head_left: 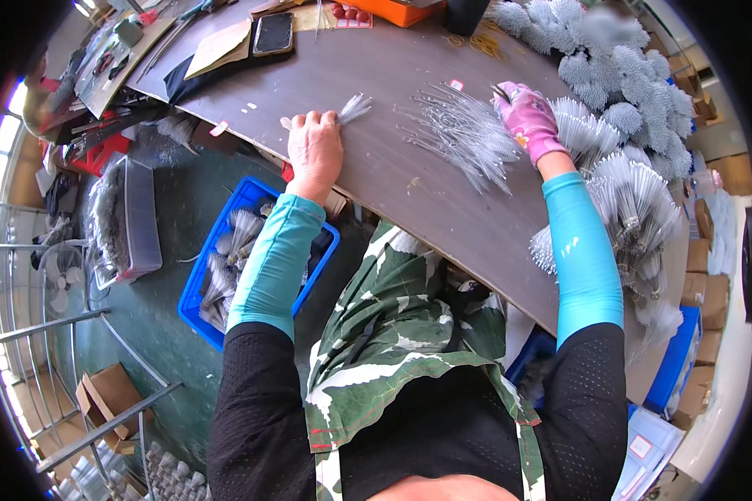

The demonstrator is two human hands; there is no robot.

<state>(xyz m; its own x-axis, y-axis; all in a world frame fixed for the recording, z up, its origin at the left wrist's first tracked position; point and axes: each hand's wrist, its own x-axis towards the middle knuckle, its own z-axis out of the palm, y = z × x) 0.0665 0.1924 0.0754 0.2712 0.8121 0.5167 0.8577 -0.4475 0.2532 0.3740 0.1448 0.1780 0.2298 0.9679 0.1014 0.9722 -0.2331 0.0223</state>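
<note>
Since the loose pile of fine wires (459, 134) lies between the two hands on the bench (372, 179), I read it first from the right hand (528, 121), the nearer one: the pile starts just left of its fingers, most strands slanting from upper left to lower right. The left hand (316, 150) is well apart from the pile, by the bench edge, with a small bunch of wires (356, 108) poking out past its fingers, long axis angled up and to the right. Its grip looks narrow, closed on that bunch. At the right hand I make out bent fingers and a slim dark thing (500, 93) by their tips, but I cannot tell whether that grip is tight or loose.

The strands look thin, springy and shiny, silvery to clear, with tiny pale tips; stray ones splay at the edges. Beyond the right hand I see brush-like sheaves (631, 200) and matte grey clusters (589, 79) with knobbly, rounded heads. A pink flowered glove (533, 127) covers that hand; the left is bare. Below the bench edge, a glossy blue plastic bin (200, 327) holds more fanned bunches (246, 225).
</note>
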